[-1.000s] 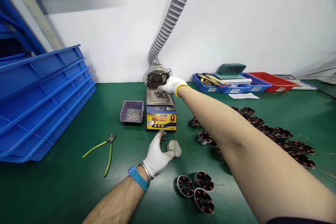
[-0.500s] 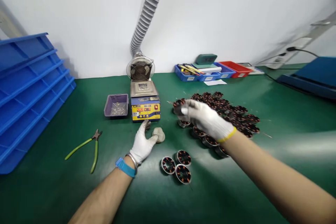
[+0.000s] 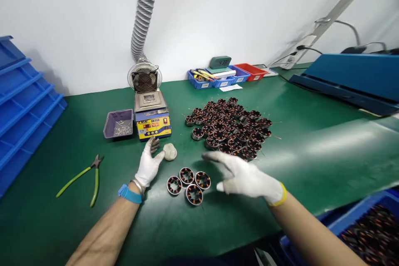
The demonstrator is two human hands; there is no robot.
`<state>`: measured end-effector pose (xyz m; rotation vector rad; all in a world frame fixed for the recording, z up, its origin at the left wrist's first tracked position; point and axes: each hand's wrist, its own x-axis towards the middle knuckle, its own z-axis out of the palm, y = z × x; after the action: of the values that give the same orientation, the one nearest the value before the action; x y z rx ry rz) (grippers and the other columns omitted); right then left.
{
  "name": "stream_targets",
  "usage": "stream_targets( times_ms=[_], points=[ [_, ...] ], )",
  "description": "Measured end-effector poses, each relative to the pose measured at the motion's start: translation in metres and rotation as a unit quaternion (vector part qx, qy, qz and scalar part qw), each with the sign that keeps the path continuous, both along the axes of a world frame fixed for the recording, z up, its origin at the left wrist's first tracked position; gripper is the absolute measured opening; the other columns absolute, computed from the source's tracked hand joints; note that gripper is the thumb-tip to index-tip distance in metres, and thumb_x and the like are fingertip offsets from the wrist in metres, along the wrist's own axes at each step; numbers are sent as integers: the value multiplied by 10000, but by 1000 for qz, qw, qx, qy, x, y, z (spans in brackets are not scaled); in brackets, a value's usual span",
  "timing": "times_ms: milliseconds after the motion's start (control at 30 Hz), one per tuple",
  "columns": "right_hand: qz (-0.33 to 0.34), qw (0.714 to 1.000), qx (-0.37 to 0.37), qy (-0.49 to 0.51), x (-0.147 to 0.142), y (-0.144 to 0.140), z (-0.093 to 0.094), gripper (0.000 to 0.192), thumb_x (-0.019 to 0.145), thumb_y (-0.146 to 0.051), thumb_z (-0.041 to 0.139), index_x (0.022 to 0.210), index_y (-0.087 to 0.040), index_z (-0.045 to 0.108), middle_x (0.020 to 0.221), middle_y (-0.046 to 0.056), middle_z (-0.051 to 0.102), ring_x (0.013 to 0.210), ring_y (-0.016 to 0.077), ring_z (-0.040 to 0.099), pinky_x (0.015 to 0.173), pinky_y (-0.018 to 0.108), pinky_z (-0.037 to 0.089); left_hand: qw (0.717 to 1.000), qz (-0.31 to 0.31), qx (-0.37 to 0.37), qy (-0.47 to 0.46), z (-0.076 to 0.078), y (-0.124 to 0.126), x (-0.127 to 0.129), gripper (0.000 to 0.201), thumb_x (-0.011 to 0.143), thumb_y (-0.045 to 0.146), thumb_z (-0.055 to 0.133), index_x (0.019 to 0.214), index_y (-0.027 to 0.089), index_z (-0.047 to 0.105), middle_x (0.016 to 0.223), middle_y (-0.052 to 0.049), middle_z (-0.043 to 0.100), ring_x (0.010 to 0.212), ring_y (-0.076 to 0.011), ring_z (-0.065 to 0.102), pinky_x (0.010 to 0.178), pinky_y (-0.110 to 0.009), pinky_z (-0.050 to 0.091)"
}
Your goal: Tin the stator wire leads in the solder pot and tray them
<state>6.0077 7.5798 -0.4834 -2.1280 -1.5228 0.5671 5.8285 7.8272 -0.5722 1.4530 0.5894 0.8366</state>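
Right hand [image 3: 246, 176] is now hovering empty, fingers spread, over the green mat [image 3: 311, 145], having come back from the big stator cluster [image 3: 230, 126]. Going left to right: green-handled cutters [image 3: 82, 176] are lying on the mat; left hand [image 3: 148, 164] is resting flat, fingers loosely apart, thumb touching a pale lump [image 3: 170, 151] just below the solder pot [image 3: 151, 116]. Four stators [image 3: 188, 181] are sitting between both hands, touched by neither.
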Motion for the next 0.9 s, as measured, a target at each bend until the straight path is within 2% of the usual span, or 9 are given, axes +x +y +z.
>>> stream_targets(
  times_ms=[167,300,367,467,533,633,700,800,900],
  points=[
    [-89,950,17,-299,18,69,5,625,857,-319,610,1439,-110,518,1316,192,642,1260,331,564,1105,472,402,998,35,-35,-40,-1,4,2,691,653,370,816,1262,169,558,1205,-155,671,1063,-269,664,1009,-470,504],
    [-61,936,-12,-345,25,105,-9,524,856,-156,552,1375,-105,598,1209,205,695,1263,342,559,1174,550,255,995,81,-25,-52,12,2,-12,661,650,420,837,1211,180,586,1184,-145,683,1057,-255,671,975,-422,522],
    [-73,939,1,-337,18,102,-7,521,878,-200,541,1391,-125,592,1226,188,693,1233,346,576,1158,552,290,990,125,-16,-59,25,-8,-27,624,671,459,835,1178,177,605,1168,-138,692,1055,-244,671,930,-376,535],
    [-99,956,93,-260,-16,84,5,560,847,-290,597,1396,-182,592,1238,132,692,1256,363,552,1052,506,454,986,155,-24,-49,48,-38,-50,551,756,547,779,1129,167,637,1060,-119,722,808,-184,681,683,-283,537],
    [-66,956,193,-212,-49,72,14,563,825,-282,612,1383,-210,594,1261,111,677,1288,351,536,1035,494,494,994,81,-65,-35,61,-65,-58,584,808,605,719,1194,176,632,1080,-117,725,669,-145,636,584,-265,499],
    [24,936,309,-168,-92,58,20,534,818,-261,628,1348,-212,597,1261,119,667,1307,342,529,1067,519,489,984,-55,-164,-47,72,-98,-59,610,862,656,629,1245,180,636,1143,-119,716,791,-184,671,693,-296,532],
    [38,936,343,-68,-102,52,19,622,796,-289,679,1397,-208,537,1259,127,666,1273,324,566,1056,496,510,963,-82,-251,-56,74,-107,-57,615,855,693,609,1160,163,681,1055,-104,735,837,-206,675,733,-306,531],
    [-10,928,334,163,-94,52,17,684,786,-392,712,1405,-194,499,1239,132,678,1177,285,641,981,427,564,925,-90,-365,-57,73,-106,-58,622,741,747,693,977,173,713,834,-48,719,714,-176,637,673,-287,512],
    [-11,927,208,312,-81,58,19,478,790,-438,681,1202,-199,639,1166,115,716,1059,271,691,869,395,597,898,-127,-417,-54,68,-100,-61,596,638,752,768,834,195,681,697,-9,661,593,-135,566,555,-247,455]
  ],
)
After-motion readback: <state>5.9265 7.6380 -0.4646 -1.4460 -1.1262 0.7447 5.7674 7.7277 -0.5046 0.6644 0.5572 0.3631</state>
